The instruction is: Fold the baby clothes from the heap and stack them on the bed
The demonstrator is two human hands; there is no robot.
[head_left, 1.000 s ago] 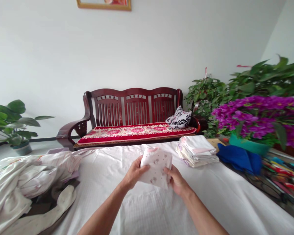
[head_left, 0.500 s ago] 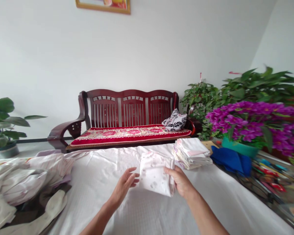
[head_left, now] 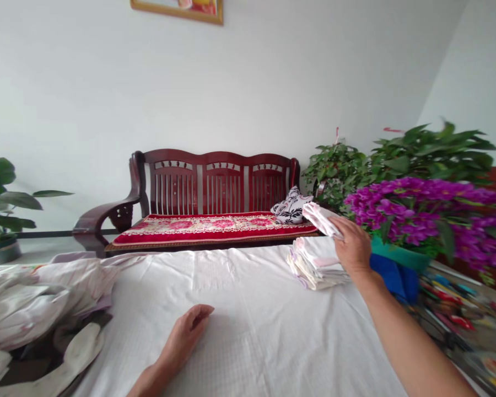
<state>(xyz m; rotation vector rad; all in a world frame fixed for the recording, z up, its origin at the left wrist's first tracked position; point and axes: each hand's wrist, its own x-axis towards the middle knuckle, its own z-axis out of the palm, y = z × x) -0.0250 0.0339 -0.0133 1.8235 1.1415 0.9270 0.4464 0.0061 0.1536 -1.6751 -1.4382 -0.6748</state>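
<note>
My right hand (head_left: 353, 248) is closed on a folded white garment (head_left: 320, 219) with pinkish edges. It holds this garment tilted, just above a stack of folded clothes (head_left: 316, 264) at the right back of the white cloth. The stack is mostly white and cream, with some pink and lilac edges. Low over the middle of the white cloth (head_left: 248, 331) is my left hand (head_left: 190, 325), empty, its fingers loosely bent and thumb slightly apart. Some of its fingers are hidden behind the hand.
A heap of loose clothes (head_left: 45, 303) lies at the left. Beyond the cloth stands a dark red wooden bench (head_left: 215, 182) with a patterned cushion (head_left: 291, 207). Purple flowers (head_left: 421, 215), a blue cloth (head_left: 397, 278) and assorted small items (head_left: 458, 309) are at the right.
My right hand has carried the folded garment up and right, from mid-cloth to above the stack. My left hand has drawn back, down and left, away from the garment.
</note>
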